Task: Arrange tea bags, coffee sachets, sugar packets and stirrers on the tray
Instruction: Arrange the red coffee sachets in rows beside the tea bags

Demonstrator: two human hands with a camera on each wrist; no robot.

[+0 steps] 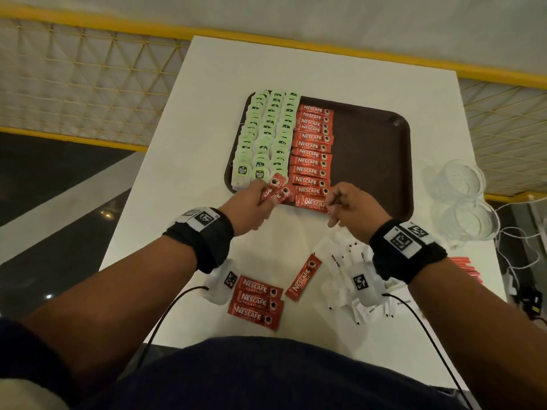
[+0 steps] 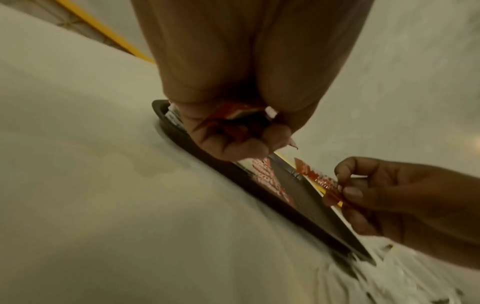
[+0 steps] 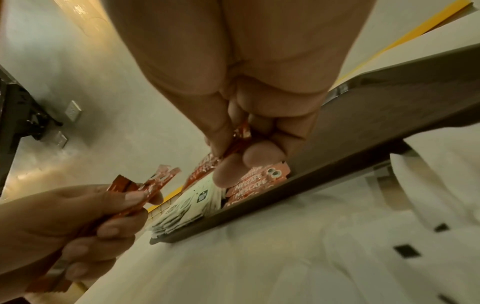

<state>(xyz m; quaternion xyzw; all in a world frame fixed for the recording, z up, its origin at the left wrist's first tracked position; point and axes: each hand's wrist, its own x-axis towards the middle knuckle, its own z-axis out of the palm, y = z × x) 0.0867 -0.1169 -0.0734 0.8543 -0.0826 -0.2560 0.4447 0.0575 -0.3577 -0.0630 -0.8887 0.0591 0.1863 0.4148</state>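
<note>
A brown tray (image 1: 373,137) holds three columns of green tea bags (image 1: 266,134) and one column of red coffee sachets (image 1: 313,152); its right half is bare. My left hand (image 1: 265,201) hovers at the tray's near left corner and grips a few red sachets (image 1: 276,190), also seen bunched in its fingers (image 2: 233,142). My right hand (image 1: 333,204) pinches one sachet (image 1: 313,205) at the near end of the red column. The right wrist view shows that sachet (image 3: 240,133) between thumb and fingers, above the tea bags (image 3: 187,207).
On the white table near me lie three stacked sachets (image 1: 256,303), one single sachet (image 1: 303,276) and a heap of white sugar packets (image 1: 343,273). Clear plastic cups (image 1: 461,202) and cables sit at the right edge. A yellow mesh railing (image 1: 88,84) runs behind.
</note>
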